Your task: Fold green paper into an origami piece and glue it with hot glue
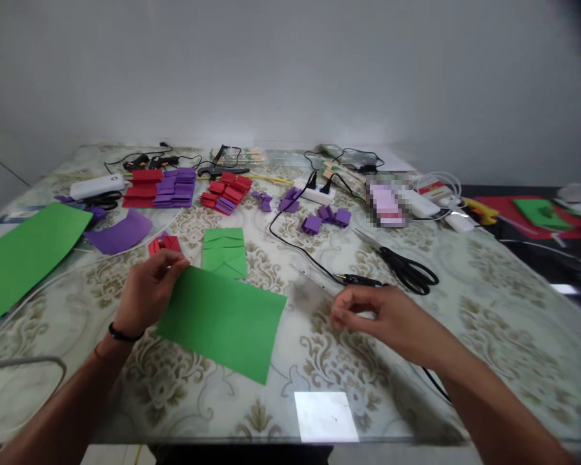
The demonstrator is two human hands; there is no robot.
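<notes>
My left hand (148,289) pinches the upper left corner of a green paper sheet (223,323) that lies flat on the patterned table (465,310). A black band sits on that wrist. My right hand (382,316) hovers to the right of the sheet, fingers curled loosely and apart, holding nothing that I can see. It sits just below a thin black tool with a cord (361,279) and black scissors (407,268). A folded green piece (224,252) and a small red folded piece (163,243) lie just beyond the sheet.
Stacks of red and purple folded papers (174,186) line the far side, with a white power strip (314,192), cables and glue guns. A large green sheet (24,255) and a purple piece (121,234) lie at left. Red and green sheets (537,216) sit far right.
</notes>
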